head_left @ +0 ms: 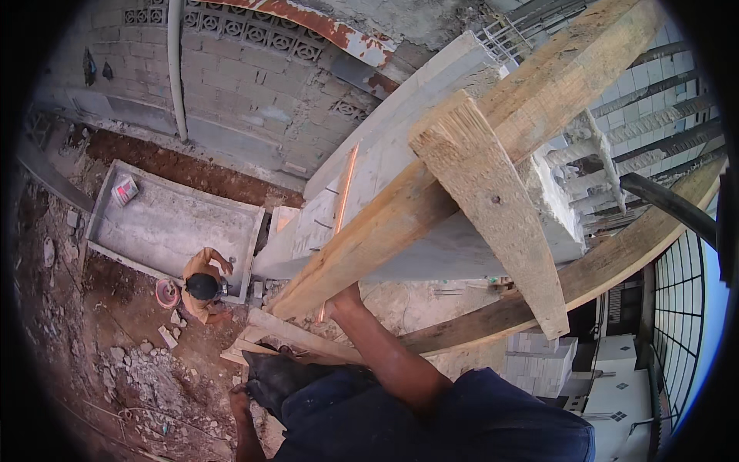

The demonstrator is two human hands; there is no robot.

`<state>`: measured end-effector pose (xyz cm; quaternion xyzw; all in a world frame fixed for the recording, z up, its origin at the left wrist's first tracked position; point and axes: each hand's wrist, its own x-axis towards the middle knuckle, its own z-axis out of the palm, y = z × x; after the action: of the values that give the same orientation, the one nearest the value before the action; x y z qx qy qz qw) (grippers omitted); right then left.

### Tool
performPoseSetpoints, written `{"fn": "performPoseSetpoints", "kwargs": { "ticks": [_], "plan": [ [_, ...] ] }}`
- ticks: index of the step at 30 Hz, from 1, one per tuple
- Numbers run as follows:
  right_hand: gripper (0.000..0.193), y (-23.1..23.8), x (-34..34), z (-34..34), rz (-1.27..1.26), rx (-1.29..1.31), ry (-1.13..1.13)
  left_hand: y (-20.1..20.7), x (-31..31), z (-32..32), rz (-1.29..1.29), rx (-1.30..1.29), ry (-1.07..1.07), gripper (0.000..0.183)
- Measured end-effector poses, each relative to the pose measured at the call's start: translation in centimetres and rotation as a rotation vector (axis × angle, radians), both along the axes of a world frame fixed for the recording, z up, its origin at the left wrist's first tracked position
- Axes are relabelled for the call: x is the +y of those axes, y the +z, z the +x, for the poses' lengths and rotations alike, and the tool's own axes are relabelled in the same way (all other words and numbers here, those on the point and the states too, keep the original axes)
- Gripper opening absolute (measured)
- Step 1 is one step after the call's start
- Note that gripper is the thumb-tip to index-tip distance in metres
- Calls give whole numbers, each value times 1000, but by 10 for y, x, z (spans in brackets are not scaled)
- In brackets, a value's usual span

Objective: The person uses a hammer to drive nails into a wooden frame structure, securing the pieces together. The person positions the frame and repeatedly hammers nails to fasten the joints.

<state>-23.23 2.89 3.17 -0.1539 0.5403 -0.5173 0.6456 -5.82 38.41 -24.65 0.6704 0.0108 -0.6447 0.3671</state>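
My right hand (pixel 343 299) reaches up under a thick wooden beam (pixel 369 239), its fingers partly hidden by the wood. It appears closed on the lower part of a long, thin copper-coloured strip (pixel 346 189), which passes behind the beam and lies along a grey concrete column (pixel 400 146). Several short dark rods stick out of the column beside the strip. Low on the left, my left hand (pixel 240 400) looks curled next to my dark-clothed leg (pixel 285 377); whatever it grips is hidden.
A short plank (pixel 493 208) crosses the beam. Rebar (pixel 654 131) juts out at the right, above a curved-looking board (pixel 477 323). Far below, a co-worker (pixel 202 285) crouches by a shallow concrete trough (pixel 177 223), a pink bucket (pixel 167 293) and rubble (pixel 146 377).
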Motion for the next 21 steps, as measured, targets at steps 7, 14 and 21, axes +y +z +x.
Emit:
{"fn": "performPoseSetpoints", "kwargs": {
  "ticks": [7,14,21],
  "plan": [
    [44,13,5,1,112,69,-44,40,15,4,116,-138,106,21],
    [45,31,4,0,141,105,-30,18,57,-34,129,-413,304,20],
    [45,37,-2,-10,248,196,17,111,-127,28,-239,-800,426,24]
  ]
}}
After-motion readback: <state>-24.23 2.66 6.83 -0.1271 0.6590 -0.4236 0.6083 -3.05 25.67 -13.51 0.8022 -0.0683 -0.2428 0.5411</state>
